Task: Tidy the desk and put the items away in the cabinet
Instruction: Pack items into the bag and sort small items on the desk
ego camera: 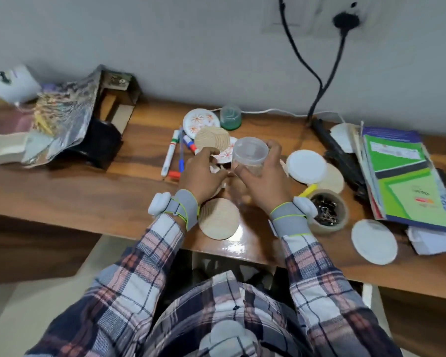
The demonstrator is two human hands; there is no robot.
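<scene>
My right hand [262,176] grips a clear plastic jar [250,153], open at the top, lifted above the middle of the wooden desk [88,191]. My left hand [204,173] is just left of the jar with curled fingers that seem to pinch something small and pale; what it is stays unclear. Behind the hands lie a stack of round wooden coasters [211,140] and a floral saucer [200,120]. One more wooden coaster [219,219] lies near the desk's front edge. The white jar lid [306,166] rests to the right.
Markers [171,153] lie left of the hands. A round tub of binder clips [326,210], a white disc [373,241] and stacked green books [407,181] fill the right side. A green cup [230,116] and black cables [317,83] are at the wall. Bags and a box [70,119] crowd the left.
</scene>
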